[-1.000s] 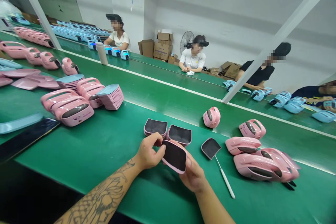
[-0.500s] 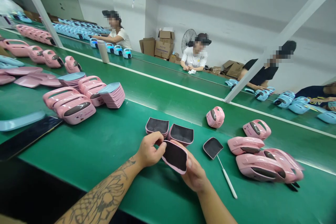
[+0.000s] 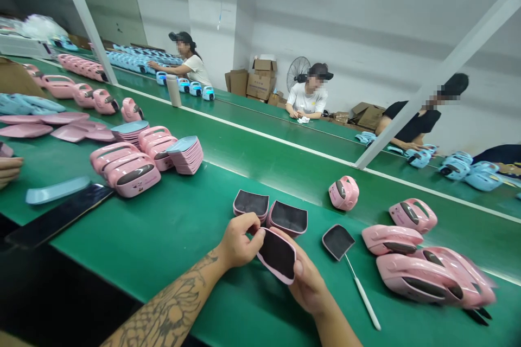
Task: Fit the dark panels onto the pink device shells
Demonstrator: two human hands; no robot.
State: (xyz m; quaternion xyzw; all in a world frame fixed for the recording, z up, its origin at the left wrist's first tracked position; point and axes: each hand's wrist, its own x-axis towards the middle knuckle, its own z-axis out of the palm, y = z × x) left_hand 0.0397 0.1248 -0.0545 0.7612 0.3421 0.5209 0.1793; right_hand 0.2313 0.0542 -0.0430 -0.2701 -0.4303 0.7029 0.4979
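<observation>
Between my hands is a pink curved plastic panel (image 3: 278,256) with a black sheet on its upper face. My right hand (image 3: 307,282) is wrapped round the panel's right side, thumb at its edge. My left hand (image 3: 243,241) pinches the panel's upper left corner. Just beyond stand two stacks of like panels, a left stack (image 3: 250,203) and a right stack (image 3: 288,218), black faces up. A single black-faced panel (image 3: 338,242) lies to the right, touching the thin shaft of a white-handled tool (image 3: 367,303), probably a screwdriver.
Pink plastic housings with handles stand at the right (image 3: 423,276) and left (image 3: 134,173). A stack of pink panels topped with blue (image 3: 187,156) and a dark phone-like slab (image 3: 61,217) lie left. Another person's hand (image 3: 10,169) shows at the left edge. Co-workers sit across the green bench (image 3: 260,146).
The view has shifted, so everything sits lower and further right. Another person's hand has come in at the left edge. My hands keep the same hold on the panel.
</observation>
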